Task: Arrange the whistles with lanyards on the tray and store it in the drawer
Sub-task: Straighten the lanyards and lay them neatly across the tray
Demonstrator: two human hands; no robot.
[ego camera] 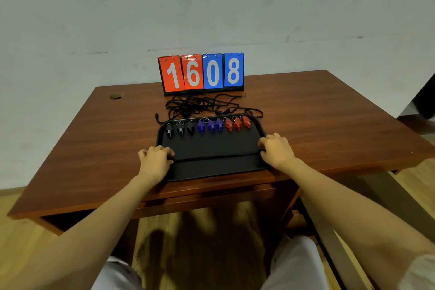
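Note:
A black tray [211, 167] lies on the brown desk near its front edge. Along the tray's far side sits a row of whistles: three black whistles [180, 128], three blue whistles [211, 125] and three red whistles [237, 123]. Their black lanyards [202, 105] trail off the tray's far rim in a tangle on the desk. My left hand [155, 160] grips the tray's left edge, fingers curled over the rim. My right hand [277, 149] grips the right edge the same way. The drawer front [211, 198] under the desk top looks closed.
A flip scoreboard [201, 73] reading 1608 stands behind the lanyards against the wall. The wooden desk [329, 120] has a cable hole [116, 96] at its back left. My knees show below the desk, over a wooden floor.

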